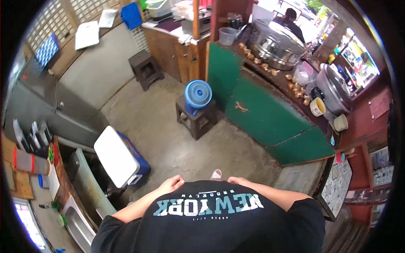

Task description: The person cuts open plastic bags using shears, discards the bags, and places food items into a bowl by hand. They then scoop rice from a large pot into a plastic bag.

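My left hand (172,184) is at the left edge of my black T-shirt (206,227), with its fingers curled in. Whether it grips the cloth or anything else is hidden. On the other side of the shirt, my right hand (238,181) shows only in part; the shirt covers its fingers. Between the hands, one foot in a sandal (216,174) shows on the concrete floor. Ahead of me, a blue fan (198,93) stands on a dark plastic stool (195,122), apart from both hands.
A white-lidded cooler (116,156) is at left, near a metal sink (79,221). A green counter (253,105) on the right bears a large steel pot (276,48), small bags and tubs. A second stool (145,67) stands farther back. Beyond the counter is a person (290,23).
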Action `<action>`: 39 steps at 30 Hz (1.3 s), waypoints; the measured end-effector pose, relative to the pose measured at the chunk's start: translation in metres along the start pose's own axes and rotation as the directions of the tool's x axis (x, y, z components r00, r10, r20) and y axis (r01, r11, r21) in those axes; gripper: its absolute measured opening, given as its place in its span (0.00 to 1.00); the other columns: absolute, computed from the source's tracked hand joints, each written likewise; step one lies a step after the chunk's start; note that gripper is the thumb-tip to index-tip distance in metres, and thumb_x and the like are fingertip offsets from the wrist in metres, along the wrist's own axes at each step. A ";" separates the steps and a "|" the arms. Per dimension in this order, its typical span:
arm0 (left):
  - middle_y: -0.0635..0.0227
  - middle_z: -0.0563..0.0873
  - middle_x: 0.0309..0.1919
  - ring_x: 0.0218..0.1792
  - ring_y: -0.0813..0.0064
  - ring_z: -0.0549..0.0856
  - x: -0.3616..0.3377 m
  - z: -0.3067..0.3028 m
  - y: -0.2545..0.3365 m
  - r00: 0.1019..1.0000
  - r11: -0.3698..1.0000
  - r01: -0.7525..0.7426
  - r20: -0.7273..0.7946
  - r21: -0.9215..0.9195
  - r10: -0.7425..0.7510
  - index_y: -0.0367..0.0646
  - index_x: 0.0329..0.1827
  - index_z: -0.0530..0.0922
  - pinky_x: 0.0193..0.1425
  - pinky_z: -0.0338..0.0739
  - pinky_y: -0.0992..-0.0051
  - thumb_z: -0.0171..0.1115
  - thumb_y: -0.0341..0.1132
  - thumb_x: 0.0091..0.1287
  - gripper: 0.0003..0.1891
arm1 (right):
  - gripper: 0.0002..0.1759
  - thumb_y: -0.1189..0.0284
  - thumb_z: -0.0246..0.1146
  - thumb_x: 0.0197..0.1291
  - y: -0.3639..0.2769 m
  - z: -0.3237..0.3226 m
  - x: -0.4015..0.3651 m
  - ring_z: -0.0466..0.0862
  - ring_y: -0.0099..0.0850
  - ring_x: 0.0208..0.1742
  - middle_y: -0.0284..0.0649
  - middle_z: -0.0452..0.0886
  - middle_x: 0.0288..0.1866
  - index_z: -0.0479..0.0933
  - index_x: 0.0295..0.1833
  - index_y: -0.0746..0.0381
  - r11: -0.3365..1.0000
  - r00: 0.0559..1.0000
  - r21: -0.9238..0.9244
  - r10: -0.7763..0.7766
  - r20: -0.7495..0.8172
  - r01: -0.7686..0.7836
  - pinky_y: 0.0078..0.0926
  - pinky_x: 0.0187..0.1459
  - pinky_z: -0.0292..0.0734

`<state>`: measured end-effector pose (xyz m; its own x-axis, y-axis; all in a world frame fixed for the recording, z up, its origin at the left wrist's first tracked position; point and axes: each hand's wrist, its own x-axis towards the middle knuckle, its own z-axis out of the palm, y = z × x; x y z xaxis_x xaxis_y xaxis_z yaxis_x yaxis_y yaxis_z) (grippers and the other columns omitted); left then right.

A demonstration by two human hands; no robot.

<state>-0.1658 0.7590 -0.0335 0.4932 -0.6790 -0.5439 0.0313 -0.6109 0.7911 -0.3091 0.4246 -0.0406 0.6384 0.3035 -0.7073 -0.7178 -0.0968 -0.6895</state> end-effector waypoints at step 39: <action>0.43 0.73 0.51 0.55 0.45 0.74 0.658 -0.256 0.393 0.294 0.838 -0.118 -0.788 0.532 0.541 0.42 0.40 0.79 0.62 0.69 0.58 0.75 0.48 0.51 0.22 | 0.04 0.76 0.62 0.59 -0.139 -0.485 -0.131 0.77 0.27 0.32 0.39 0.74 0.32 0.76 0.38 0.65 0.800 0.298 -0.599 -0.576 -0.761 0.015 0.25 0.35 0.72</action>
<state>0.3931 0.1763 -0.0089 0.8467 -0.2098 0.4889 -0.4946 -0.6489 0.5781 -0.1584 -0.0620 0.0723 0.8151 -0.5754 0.0670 -0.3987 -0.6412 -0.6556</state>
